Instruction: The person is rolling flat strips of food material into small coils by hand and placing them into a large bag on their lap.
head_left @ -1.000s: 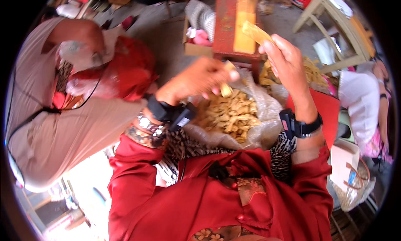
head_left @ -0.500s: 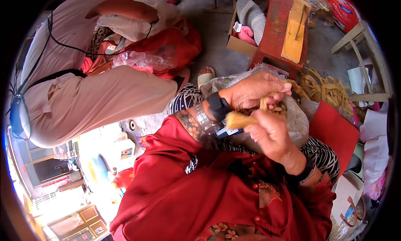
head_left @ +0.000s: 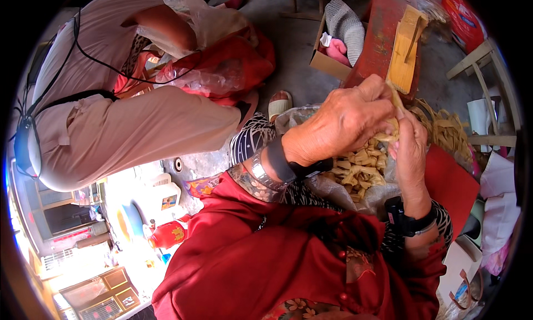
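My left hand is closed on a flat tan fibre strip, which looks like straw or husk. Fingers of my right hand pinch the same strip close beside the left fingertips. Part of the strip shows between the two hands; the rest is hidden by my fingers. Below them, a whitish plastic sack stands open at my lap, holding many short folded tan pieces. Both wrists wear black bands.
Beyond my hands is a red wooden bench with a wooden block tool on it. Long tan strips lie in a heap to the right, near a red board. A person bends over at left.
Both hands have moved away from my body and come together on the strip. The right hand no longer holds a tan tuft near my left wrist. The sack's contents show more.
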Demonstrator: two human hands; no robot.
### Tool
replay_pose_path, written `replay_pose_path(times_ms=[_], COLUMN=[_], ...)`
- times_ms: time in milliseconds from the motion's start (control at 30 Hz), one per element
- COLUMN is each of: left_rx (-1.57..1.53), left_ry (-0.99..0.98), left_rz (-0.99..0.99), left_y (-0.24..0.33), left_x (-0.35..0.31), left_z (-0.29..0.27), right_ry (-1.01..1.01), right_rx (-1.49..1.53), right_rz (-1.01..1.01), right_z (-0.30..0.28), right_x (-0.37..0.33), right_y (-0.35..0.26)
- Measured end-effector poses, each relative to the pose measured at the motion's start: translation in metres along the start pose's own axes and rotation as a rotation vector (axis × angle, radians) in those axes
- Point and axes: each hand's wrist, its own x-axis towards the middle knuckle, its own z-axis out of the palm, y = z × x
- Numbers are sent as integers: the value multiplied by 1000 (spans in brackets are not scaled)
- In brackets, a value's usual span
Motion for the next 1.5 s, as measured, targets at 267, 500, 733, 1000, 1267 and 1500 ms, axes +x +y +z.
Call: replay_pose_path(times_ms=[267,500,733,1000,1267,1500], left_rx=[-54,-1182,-1247,-330,-1383,-1581], left_ry=[-118,-99,-113,15,-164,-205], left_rz=[-107,-507,-477,-183,-676,-732], left_y=[-4,-7,7,-4,-6,-13], left_x=[-7,-11,-13,-13,-16,-15], left_z=[-2,5,14,25,20,1], right_ry=[-285,-250,-162,-216,-50,3], right_rx=[-288,-301,-238,-300,-409,-321], right_rz=[-94,-463,-565,-455,-511,-421], right_z=[-24,-12,-27,-28,-30,-51], right_x=[6,2,11,13,20,24], right_y=[2,2,23,24,29,39])
